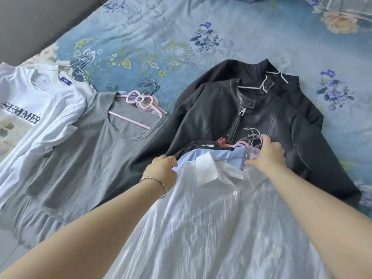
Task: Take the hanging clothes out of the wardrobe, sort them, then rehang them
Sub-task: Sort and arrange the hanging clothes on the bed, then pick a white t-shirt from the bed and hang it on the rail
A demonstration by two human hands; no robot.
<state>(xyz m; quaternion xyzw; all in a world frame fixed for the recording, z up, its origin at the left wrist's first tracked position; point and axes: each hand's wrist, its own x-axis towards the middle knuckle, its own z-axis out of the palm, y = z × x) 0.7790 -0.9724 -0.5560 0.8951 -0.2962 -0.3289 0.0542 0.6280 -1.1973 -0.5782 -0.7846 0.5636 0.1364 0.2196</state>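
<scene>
A white shirt (211, 214) lies on top of a pile in front of me, over a light blue shirt (221, 156) and a dark garment. My left hand (163, 170) grips the left shoulder of the pile, fingers curled into the fabric. My right hand (267, 154) holds the bunch of hanger hooks (252, 137) at the collars. Behind the pile lies a black leather jacket (231, 115) over another black jacket (285, 87), both on white hangers. To the left lie a grey top (96, 154) on a pink bow hanger (141, 101) and a white SUMMER T-shirt (34, 113).
Everything lies on a bed with a blue floral sheet (161, 33). A grey wall (36, 21) runs along the far left edge. A floral pillow or quilt (342, 15) sits at the top right. Floor shows at the bottom left.
</scene>
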